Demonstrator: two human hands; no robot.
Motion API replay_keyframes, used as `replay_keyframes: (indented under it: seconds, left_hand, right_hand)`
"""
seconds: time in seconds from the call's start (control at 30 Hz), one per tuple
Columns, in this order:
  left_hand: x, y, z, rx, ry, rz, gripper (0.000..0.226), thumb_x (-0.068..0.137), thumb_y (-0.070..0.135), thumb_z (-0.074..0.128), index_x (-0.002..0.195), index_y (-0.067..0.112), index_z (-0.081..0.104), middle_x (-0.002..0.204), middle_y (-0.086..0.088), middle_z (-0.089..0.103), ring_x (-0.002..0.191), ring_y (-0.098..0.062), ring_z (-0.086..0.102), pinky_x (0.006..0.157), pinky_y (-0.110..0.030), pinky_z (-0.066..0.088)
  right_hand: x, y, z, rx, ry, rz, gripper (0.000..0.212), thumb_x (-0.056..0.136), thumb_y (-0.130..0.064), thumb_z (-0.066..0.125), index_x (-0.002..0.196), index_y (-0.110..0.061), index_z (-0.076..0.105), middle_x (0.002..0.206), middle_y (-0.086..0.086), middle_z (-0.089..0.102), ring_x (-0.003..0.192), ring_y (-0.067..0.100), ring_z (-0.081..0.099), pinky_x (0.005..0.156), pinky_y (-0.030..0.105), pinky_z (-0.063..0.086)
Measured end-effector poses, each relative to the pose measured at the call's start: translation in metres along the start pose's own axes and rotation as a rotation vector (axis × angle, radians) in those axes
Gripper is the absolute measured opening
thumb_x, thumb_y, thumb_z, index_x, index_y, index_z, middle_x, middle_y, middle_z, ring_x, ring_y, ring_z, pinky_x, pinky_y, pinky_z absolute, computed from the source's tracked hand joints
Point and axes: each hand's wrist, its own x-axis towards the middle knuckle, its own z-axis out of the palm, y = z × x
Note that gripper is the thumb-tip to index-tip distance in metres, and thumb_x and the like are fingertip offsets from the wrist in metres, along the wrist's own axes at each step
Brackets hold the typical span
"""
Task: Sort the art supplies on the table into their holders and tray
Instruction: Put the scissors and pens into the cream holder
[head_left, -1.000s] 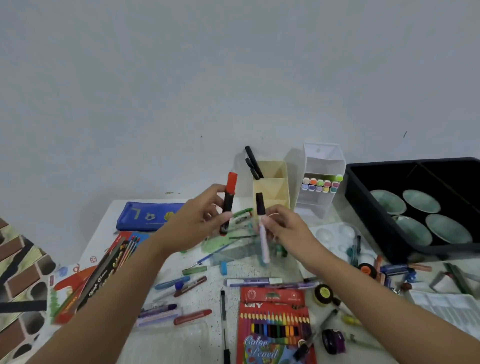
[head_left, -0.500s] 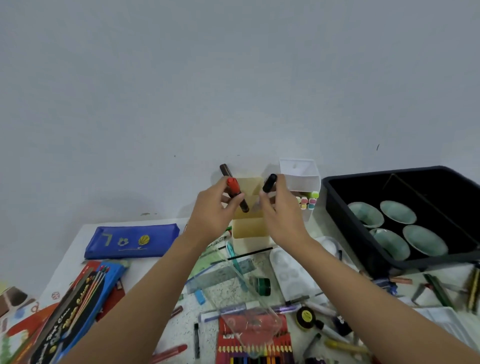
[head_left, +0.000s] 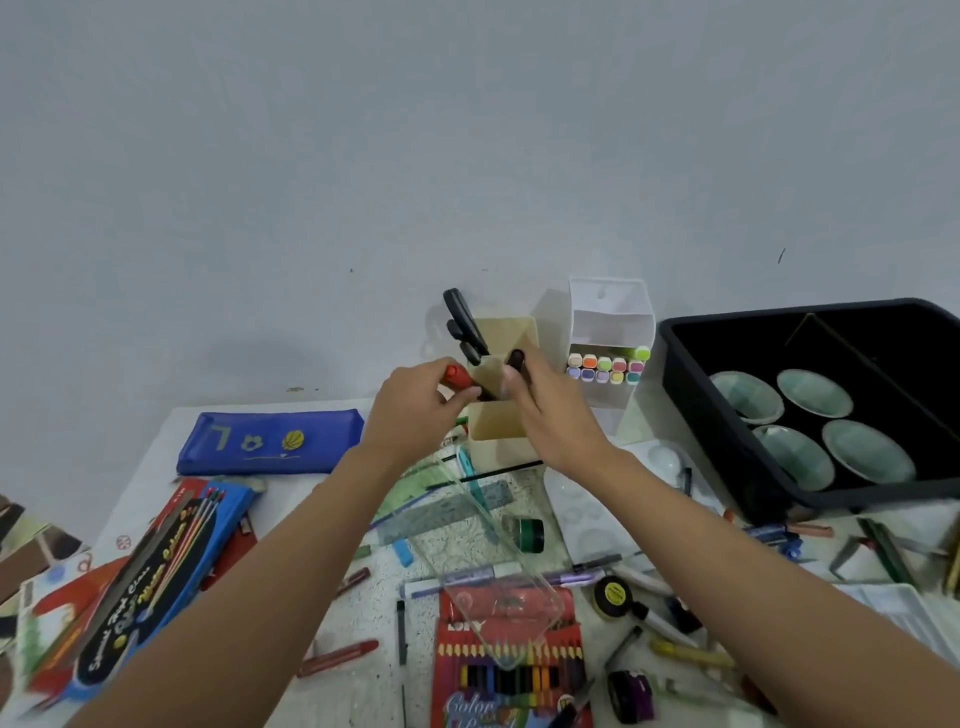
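Note:
My left hand (head_left: 415, 402) pinches a red-capped marker (head_left: 458, 376) at the left rim of the beige pen holder (head_left: 501, 441). My right hand (head_left: 550, 410) holds a black-capped marker (head_left: 517, 359) over the holder's front opening; its body is hidden behind my fingers. Two black markers (head_left: 462, 325) stand tilted in the holder's back compartment. A white holder (head_left: 608, 332) with several pastel-capped markers stands just right of it. The black tray (head_left: 727, 441) with several pale green dishes sits at the right.
A blue pencil case (head_left: 270, 441) lies at the back left. Coloured pencil boxes (head_left: 506, 670), a clear plastic case (head_left: 483, 551), a green ruler, a white palette (head_left: 582, 514), tape rolls, pens and crayons are scattered across the near table.
Both hands moved away from me to the beige holder, carrying their markers. The markers have come down from above the holder to its rim.

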Motion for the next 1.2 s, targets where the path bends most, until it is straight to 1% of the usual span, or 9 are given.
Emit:
replay_keyframes:
  seconds: [0.27,0.33,0.47,0.57,0.7,0.8,0.9,1.03,1.2]
  left_hand:
    - [0.013,0.008,0.008,0.149,-0.164,-0.102,0.010,0.086,0.032,0.073,0.083,0.025,0.067,0.069,0.007,0.062,0.072,-0.020,0.061,0.058,-0.028,0.039]
    - [0.010,0.004,0.009,0.115,-0.200,-0.089,0.007,0.088,0.033,0.072,0.092,0.028,0.070,0.071,0.006,0.063,0.073,-0.019,0.061,0.060,-0.027,0.041]
    - [0.005,-0.001,0.007,0.068,-0.302,-0.062,0.027,0.091,0.028,0.068,0.117,0.027,0.062,0.078,0.002,0.064,0.082,-0.022,0.064,0.070,-0.031,0.046]
    - [-0.004,0.001,0.001,-0.004,-0.292,-0.072,0.045,0.093,0.023,0.067,0.134,0.028,0.048,0.082,-0.002,0.064,0.079,-0.021,0.063,0.065,-0.029,0.044]
    - [-0.022,0.008,-0.015,-0.117,-0.198,-0.085,0.034,0.095,0.025,0.067,0.121,0.029,0.046,0.078,-0.002,0.065,0.067,-0.014,0.063,0.063,-0.026,0.047]
    - [-0.046,0.015,-0.019,-0.153,-0.210,-0.022,0.012,0.095,0.027,0.065,0.100,0.028,0.055,0.075,0.001,0.064,0.058,-0.004,0.056,0.059,-0.020,0.044]
    - [-0.074,0.024,-0.002,-0.010,-0.423,0.128,0.011,0.095,0.035,0.064,0.105,0.030,0.064,0.089,0.007,0.063,0.077,-0.003,0.058,0.072,-0.028,0.051]
    - [-0.088,0.035,0.037,0.235,-0.519,0.347,0.036,0.098,0.044,0.055,0.131,0.030,0.058,0.120,0.002,0.060,0.110,-0.019,0.053,0.093,-0.040,0.047]
    - [-0.080,0.048,0.057,0.438,-0.585,0.378,0.039,0.094,0.052,0.056,0.124,0.029,0.060,0.117,0.002,0.066,0.107,-0.022,0.061,0.088,-0.043,0.051]
  right_hand:
    - [0.005,0.001,0.004,-0.156,-0.063,0.019,0.034,0.108,-0.039,0.032,0.113,-0.011,0.051,0.091,0.009,0.065,0.078,0.028,0.060,0.066,0.041,0.047]
    - [0.001,0.003,0.007,-0.276,-0.120,0.012,0.034,0.108,-0.034,0.037,0.113,-0.006,0.055,0.089,0.014,0.063,0.078,0.031,0.056,0.064,0.039,0.041]
    - [0.007,0.000,0.011,-0.347,-0.200,0.066,0.037,0.107,-0.032,0.037,0.104,-0.005,0.062,0.091,0.020,0.066,0.086,0.038,0.058,0.070,0.043,0.047]
    - [0.005,-0.006,0.007,-0.311,-0.230,0.108,0.029,0.105,-0.024,0.040,0.117,-0.006,0.059,0.102,0.021,0.068,0.094,0.039,0.061,0.076,0.044,0.051]
    - [-0.023,-0.024,-0.014,-0.075,-0.058,0.098,0.030,0.101,-0.015,0.049,0.129,-0.014,0.061,0.117,0.006,0.070,0.106,0.021,0.065,0.090,0.042,0.054]
    - [-0.062,-0.033,-0.038,0.097,0.162,0.091,0.018,0.099,-0.012,0.056,0.104,-0.025,0.068,0.093,-0.009,0.071,0.087,0.009,0.065,0.076,0.026,0.054]
    - [-0.103,-0.028,-0.057,0.166,0.231,0.158,0.018,0.097,-0.007,0.059,0.096,-0.022,0.068,0.075,-0.009,0.067,0.071,0.014,0.065,0.065,0.028,0.053]
    - [-0.135,-0.012,-0.067,-0.029,0.034,0.232,0.007,0.096,-0.019,0.065,0.090,-0.022,0.067,0.071,-0.010,0.065,0.064,0.011,0.060,0.061,0.032,0.052]
    - [-0.162,-0.010,-0.076,-0.441,-0.375,0.289,0.021,0.091,-0.049,0.062,0.101,-0.030,0.063,0.087,-0.012,0.062,0.078,0.008,0.058,0.071,0.033,0.053]
